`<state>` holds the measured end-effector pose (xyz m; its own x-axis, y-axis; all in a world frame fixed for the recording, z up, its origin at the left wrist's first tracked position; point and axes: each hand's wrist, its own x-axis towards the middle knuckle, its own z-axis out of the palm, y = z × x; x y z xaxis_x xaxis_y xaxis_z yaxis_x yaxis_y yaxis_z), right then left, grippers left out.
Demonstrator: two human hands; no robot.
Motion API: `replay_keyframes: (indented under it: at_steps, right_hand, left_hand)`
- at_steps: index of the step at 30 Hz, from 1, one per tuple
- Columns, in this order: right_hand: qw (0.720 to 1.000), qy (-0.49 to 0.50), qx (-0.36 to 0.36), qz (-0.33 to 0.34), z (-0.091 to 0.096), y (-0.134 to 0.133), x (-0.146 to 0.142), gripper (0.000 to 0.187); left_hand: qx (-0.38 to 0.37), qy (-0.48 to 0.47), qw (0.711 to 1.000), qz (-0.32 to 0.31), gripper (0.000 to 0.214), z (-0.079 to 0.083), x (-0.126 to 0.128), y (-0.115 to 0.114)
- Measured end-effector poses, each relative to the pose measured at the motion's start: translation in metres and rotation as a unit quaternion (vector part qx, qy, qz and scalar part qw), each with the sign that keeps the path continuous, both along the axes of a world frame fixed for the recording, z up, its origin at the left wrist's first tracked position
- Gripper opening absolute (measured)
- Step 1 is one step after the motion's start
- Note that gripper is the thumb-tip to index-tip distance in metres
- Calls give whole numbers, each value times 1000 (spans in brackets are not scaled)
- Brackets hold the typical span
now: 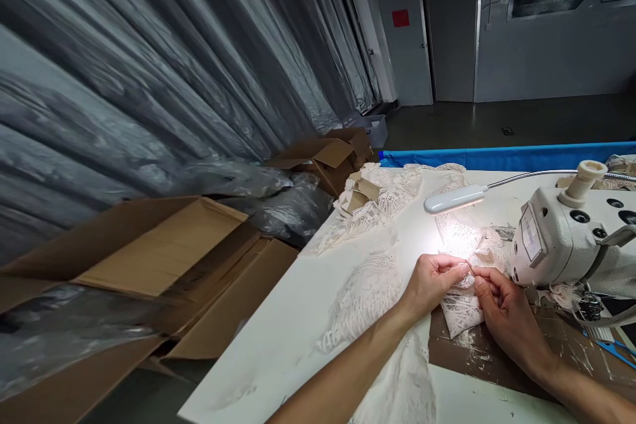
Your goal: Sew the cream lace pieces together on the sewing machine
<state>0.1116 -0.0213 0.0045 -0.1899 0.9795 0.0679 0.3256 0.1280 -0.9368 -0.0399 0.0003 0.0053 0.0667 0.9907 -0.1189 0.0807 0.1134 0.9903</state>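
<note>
Pale pinkish lace fabric (pixel 462 315) lies under and between my two hands, beside the head of a white sewing machine (pixel 551 232). My left hand (pixel 433 281) pinches the lace edge between thumb and fingers. Close by on the right, my right hand (pixel 504 305) is also closed on the lace, its fingertips almost meeting the left ones. A thin strip of the fabric seems to run between the fingertips; its detail is too small to tell. A lit lamp (pixel 454 199) on a flexible neck shines on the fabric just beyond my hands.
More lace pieces (pixel 368 291) are spread over the white table (pixel 278 338), with a small cardboard piece (pixel 362 192) on the far ones. Blue-handled scissors (pixel 616 350) lie at the right. Open cardboard boxes (pixel 163 252) and plastic bags stand left of the table.
</note>
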Motion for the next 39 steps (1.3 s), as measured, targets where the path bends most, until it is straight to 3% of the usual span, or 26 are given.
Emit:
replay_keyframes:
  at_steps: [13, 18, 21, 28, 33, 39]
  right_hand:
    - [1000, 18, -24, -9, -5, 0, 2, 35]
    - [996, 37, -74, 20, -4, 0, 3, 43]
    - [997, 42, -67, 17, -5, 0, 4, 48]
    - [996, 46, -69, 20, -15, -1, 3, 54]
    - [995, 52, -83, 17, -16, -1, 2, 54]
    - [998, 46, -47, 12, -8, -2, 4, 55]
  left_hand:
    - [-17, -39, 999, -14, 26, 2, 4, 3]
    - [-20, -19, 999, 26, 32, 5, 5, 0]
    - [-33, -61, 996, 49, 37, 6, 6, -1]
    - [-69, -172, 982, 34, 41, 11, 6, -1]
    - [-94, -176, 979, 33, 39, 15, 3, 1]
    - [-96, -150, 984, -8, 37, 14, 2, 0]
